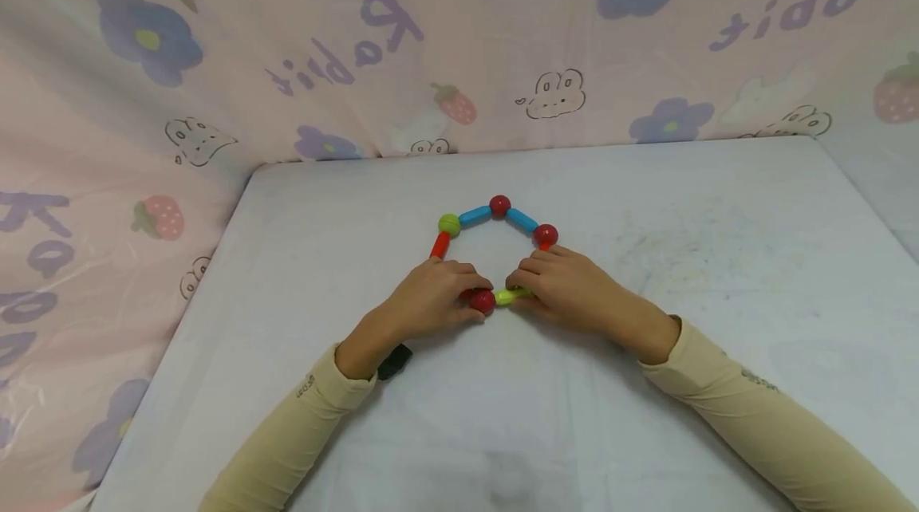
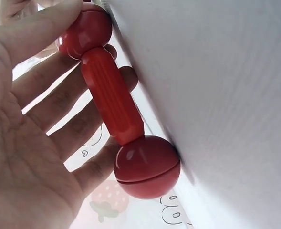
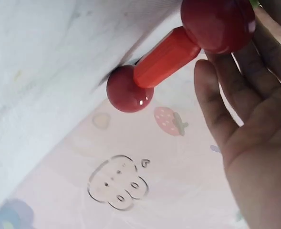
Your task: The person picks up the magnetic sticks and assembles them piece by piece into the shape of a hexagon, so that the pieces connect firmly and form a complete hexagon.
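Red, blue and yellow-green rods and balls form a ring on the white table. In the head view, my left hand (image 1: 434,301) holds the red ball (image 1: 483,302) at the near side. The left wrist view shows that ball (image 2: 90,31) by the thumb, then a red rod (image 2: 112,95) and another red ball (image 2: 147,167). My right hand (image 1: 567,289) pinches the yellow-green rod (image 1: 508,297) joined to the near ball. Beside its fingers in the right wrist view are a red ball (image 3: 219,24), a red rod (image 3: 166,58) and a farther red ball (image 3: 130,89).
The ring's far side has a green ball (image 1: 449,225), blue rods (image 1: 475,216) and red balls (image 1: 500,206). A white-covered table (image 1: 718,384) lies beneath. Printed pink cloth (image 1: 488,33) hangs behind it. A small black object (image 1: 395,362) is by the left wrist.
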`<state>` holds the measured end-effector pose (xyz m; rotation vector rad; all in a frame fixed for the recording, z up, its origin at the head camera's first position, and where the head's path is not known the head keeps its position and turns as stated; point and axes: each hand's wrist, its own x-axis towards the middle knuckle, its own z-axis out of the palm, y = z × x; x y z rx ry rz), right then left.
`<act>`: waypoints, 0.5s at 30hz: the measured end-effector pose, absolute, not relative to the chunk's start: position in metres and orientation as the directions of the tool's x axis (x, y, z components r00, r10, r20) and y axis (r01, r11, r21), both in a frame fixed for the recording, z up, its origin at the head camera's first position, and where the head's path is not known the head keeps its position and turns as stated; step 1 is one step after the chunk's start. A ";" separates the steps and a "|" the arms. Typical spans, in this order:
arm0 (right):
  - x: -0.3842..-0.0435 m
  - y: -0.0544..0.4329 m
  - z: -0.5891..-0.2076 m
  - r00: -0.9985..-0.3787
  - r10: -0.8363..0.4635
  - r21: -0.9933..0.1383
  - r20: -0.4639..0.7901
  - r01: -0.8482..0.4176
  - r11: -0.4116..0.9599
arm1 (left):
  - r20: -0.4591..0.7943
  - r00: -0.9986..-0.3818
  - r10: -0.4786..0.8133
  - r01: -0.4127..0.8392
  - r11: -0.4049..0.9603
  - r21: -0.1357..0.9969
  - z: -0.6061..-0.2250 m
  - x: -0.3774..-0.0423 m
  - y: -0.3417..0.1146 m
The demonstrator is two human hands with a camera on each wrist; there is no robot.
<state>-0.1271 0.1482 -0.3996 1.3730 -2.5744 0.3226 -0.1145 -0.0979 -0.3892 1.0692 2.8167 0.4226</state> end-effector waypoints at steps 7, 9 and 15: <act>-0.143 0.170 -0.381 -0.685 -0.700 -0.230 0.204 -0.728 0.646 | -0.001 -0.735 0.679 0.637 0.690 0.344 -0.382 -0.122 -0.111; -0.150 0.178 -0.379 -0.722 -0.667 -0.266 0.184 -0.690 0.673 | -0.003 -0.764 0.645 0.602 0.715 0.356 -0.376 -0.125 -0.119; -0.165 0.192 -0.388 -0.758 -0.639 -0.307 0.127 -0.643 0.702 | -0.077 -0.880 0.469 0.417 0.838 0.351 -0.366 -0.131 -0.140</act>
